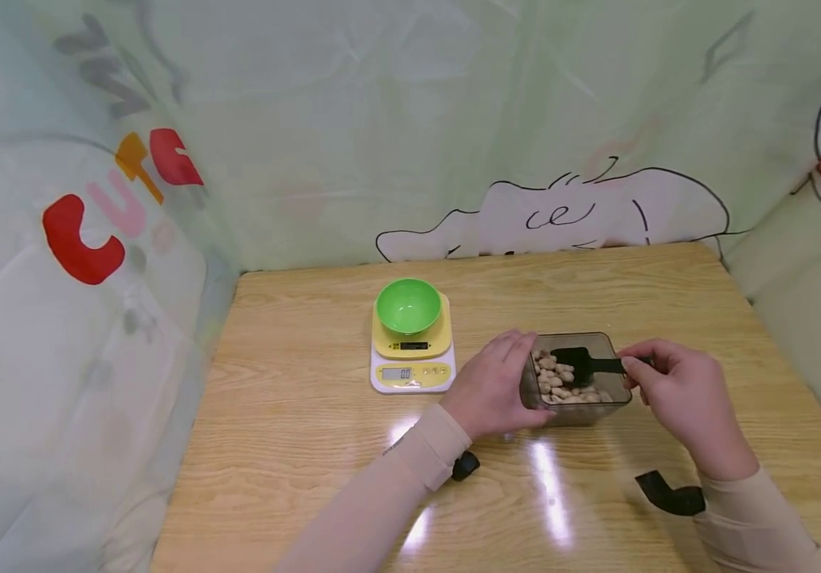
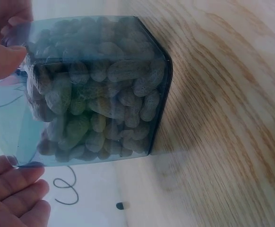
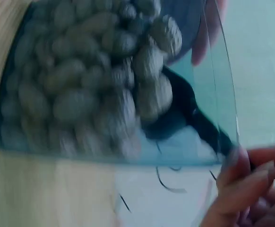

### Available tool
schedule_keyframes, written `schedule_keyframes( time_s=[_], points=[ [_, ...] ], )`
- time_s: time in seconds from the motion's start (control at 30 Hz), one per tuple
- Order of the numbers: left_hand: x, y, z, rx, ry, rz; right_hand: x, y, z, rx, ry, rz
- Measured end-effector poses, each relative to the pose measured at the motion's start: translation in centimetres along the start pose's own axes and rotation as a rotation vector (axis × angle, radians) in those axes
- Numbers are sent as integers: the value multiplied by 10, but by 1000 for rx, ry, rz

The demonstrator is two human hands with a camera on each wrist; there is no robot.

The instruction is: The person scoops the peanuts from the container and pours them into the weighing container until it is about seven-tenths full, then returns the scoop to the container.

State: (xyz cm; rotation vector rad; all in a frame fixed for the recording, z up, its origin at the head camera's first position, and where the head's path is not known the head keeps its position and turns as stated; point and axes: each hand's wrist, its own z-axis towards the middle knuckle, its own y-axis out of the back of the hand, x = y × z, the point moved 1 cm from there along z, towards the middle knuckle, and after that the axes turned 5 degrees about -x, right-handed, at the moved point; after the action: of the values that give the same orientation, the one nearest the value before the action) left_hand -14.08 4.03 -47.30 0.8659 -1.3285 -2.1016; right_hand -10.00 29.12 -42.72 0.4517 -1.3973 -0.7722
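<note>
A clear grey plastic container [image 1: 578, 415] part full of unshelled peanuts [image 1: 557, 391] stands on the table, right of the middle. My left hand [image 1: 494, 388] grips it by its left side, with thumb and fingers spread near the rim; the left wrist view shows the fingers [image 2: 19, 184] at one edge. Between thumb and fingers, my right hand [image 1: 684, 390] pinches the handle of a small black scoop [image 1: 605, 365]. The scoop's head is inside the container, among the top peanuts, and in the right wrist view several peanuts overlap the blade [image 3: 177, 106].
Left of the container stands a yellow and white kitchen scale [image 1: 412, 377] with its display reading about 0.0. A green bowl [image 1: 408, 306] sits on its platform. Behind the wooden table [image 1: 295, 374] hangs a printed sheet [image 1: 324, 159], which also covers the sides.
</note>
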Motion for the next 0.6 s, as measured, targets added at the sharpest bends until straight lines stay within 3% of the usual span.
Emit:
schedule_keyframes(
  time_s=[0.1,0.17,0.23,0.43,0.5,0.6],
  points=[
    [1,1,1,12,7,-7,-1,-2,5,52,-121,100],
    [-1,0,2,22,8,-17,-2,-2,4,49,-140,111],
    [-2,0,2,27,13,-18,-3,-2,3,31,-100,69],
    [-1,1,1,15,13,-2,1,-7,0,-26,177,-75],
    [-1,0,1,6,5,2,1,-8,0,-17,186,-69],
    [0,1,1,-3,0,8,1,-9,3,19,77,-6]
  ],
)
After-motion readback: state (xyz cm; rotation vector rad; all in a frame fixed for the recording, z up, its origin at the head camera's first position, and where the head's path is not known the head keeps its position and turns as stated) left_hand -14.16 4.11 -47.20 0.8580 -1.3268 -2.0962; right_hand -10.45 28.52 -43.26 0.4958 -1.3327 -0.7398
